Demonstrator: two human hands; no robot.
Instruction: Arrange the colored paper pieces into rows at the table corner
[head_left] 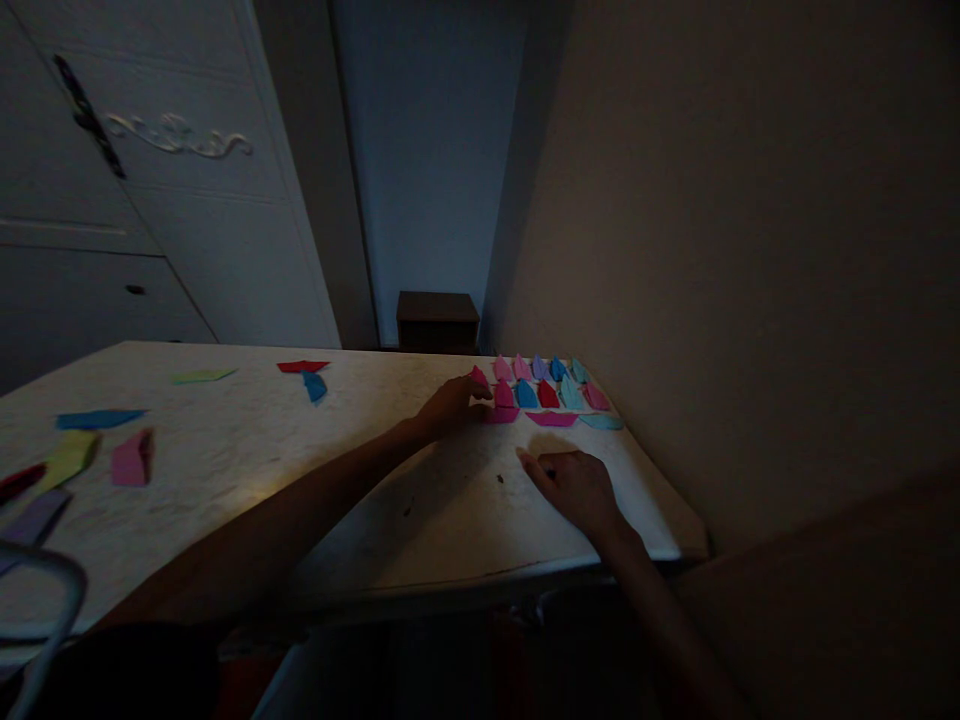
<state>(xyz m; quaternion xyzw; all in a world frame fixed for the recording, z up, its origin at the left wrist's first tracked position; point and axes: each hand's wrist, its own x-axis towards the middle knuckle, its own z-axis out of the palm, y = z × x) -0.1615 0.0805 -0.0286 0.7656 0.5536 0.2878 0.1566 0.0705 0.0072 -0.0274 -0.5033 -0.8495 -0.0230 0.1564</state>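
My left hand point(454, 405) reaches to the left end of a group of folded paper boats. Its thumb and forefinger are apart, with a gap between them. A magenta paper boat point(478, 375) shows just behind the forefinger, partly hidden. By the thumb lies another magenta boat point(502, 415). The group stands in rows, among them a red boat point(548, 394), a blue boat point(526, 394) and a light teal boat point(601, 422). Nearer to me, my right hand point(577, 488) rests over the table with curled fingers and its thumb stretched out; nothing shows in it.
More folded paper lies on the left of the white table point(225, 440): a pink piece point(131, 458), a yellow piece point(70, 457), a blue strip point(101, 418) and a red boat point(303, 367). A brown wall point(712, 280) borders the right side. A curved metal bar point(71, 585) is at lower left.
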